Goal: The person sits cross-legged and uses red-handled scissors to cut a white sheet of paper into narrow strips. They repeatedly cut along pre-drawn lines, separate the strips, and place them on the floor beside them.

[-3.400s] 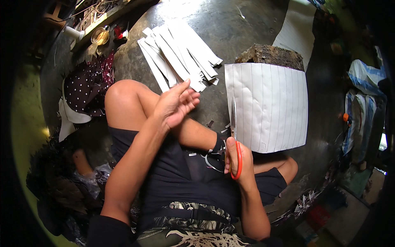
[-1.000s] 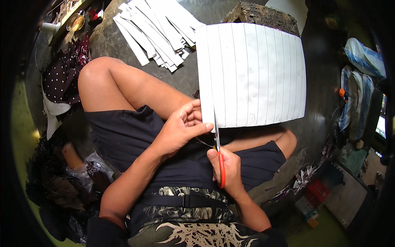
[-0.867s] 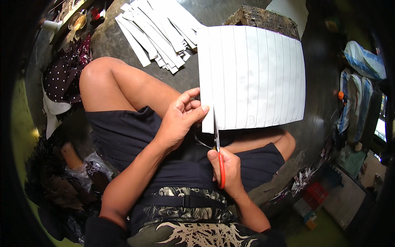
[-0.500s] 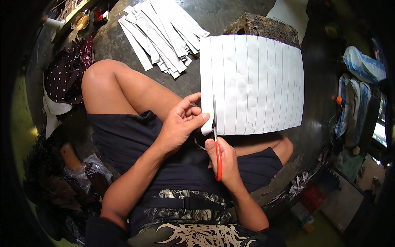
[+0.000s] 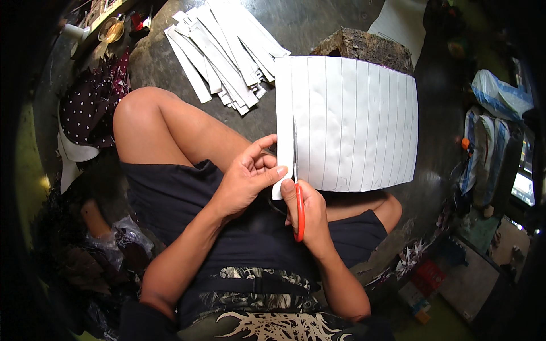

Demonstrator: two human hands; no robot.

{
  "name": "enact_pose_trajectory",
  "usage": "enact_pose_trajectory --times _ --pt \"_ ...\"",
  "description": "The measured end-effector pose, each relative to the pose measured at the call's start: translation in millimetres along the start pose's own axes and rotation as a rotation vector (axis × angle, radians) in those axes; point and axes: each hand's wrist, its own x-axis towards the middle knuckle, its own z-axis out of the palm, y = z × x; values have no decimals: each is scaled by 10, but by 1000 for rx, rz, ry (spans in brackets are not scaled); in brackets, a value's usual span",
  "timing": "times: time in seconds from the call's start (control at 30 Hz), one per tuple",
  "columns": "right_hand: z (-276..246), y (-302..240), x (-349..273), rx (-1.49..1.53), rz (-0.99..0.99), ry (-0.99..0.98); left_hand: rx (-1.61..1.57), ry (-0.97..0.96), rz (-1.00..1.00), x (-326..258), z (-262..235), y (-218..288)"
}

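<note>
A white sheet (image 5: 355, 125) ruled with several dark parallel lines lies over my lap. My left hand (image 5: 250, 173) pinches the lower part of its left edge strip, thumb on top and the other fingers curled at the edge. In my right hand (image 5: 310, 213) are scissors (image 5: 300, 219) with red handles. Their blades lie along the leftmost line, and below them the strip is parted from the sheet. Part of the far handle loop is hidden behind my right hand.
A pile of cut white strips (image 5: 222, 54) lies on the dark floor beyond my left knee. A rough wooden block (image 5: 369, 48) stands behind the sheet. Dark polka-dot cloth (image 5: 85, 108) is at the left, and blue-and-white bags (image 5: 500, 94) are at the far right.
The scissors have moved further up the line, with my right hand following. The parted strip end now hangs longer and flatter near my left thumb. The sheet sits slightly lower in view.
</note>
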Motion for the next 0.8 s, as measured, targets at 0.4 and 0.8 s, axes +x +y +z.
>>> enact_pose_trajectory --times 0.4,0.8 --pt "45 -91 255 86 -49 64 9 -68 -5 -8 -61 2" --pt "5 -312 494 -33 -116 67 -24 -100 47 -20 -84 -8"
